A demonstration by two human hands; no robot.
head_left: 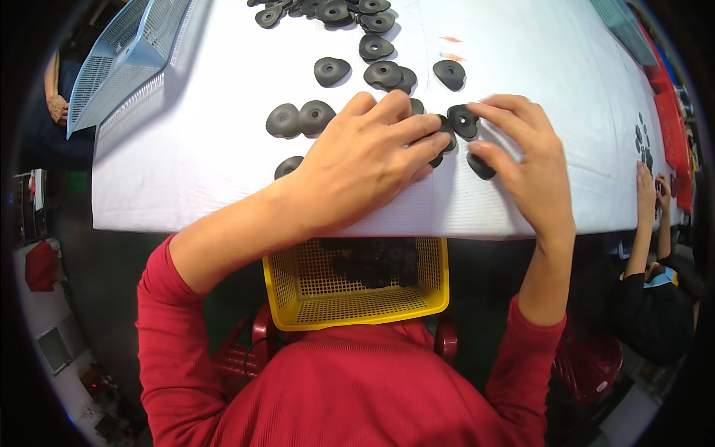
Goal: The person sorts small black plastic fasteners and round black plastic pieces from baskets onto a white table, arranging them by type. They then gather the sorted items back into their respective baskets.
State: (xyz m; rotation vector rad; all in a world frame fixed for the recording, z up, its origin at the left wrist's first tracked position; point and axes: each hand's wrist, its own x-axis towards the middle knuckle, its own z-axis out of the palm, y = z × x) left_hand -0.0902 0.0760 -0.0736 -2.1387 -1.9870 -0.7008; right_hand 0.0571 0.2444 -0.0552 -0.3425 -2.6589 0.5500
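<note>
My left hand (365,160) lies palm down on the white table (186,171), fingers curled over a few dark rubber caps; one cap (287,165) peeks out at its wrist side. My right hand (525,160) rests beside it, its fingers touching a dark cap with a hole (463,121) and its thumb against another cap (481,165). More dark caps lie loose just beyond the hands, such as a pair (299,119) to the left and one (450,74) farther back. Whether either hand grips a cap is hidden.
A yellow mesh basket (298,298) holding several dark caps sits on my lap under the table edge. A pale blue mesh basket (126,59) leans at the far left. Another person's hands (646,190) work at the right table edge, near a few small caps (642,138).
</note>
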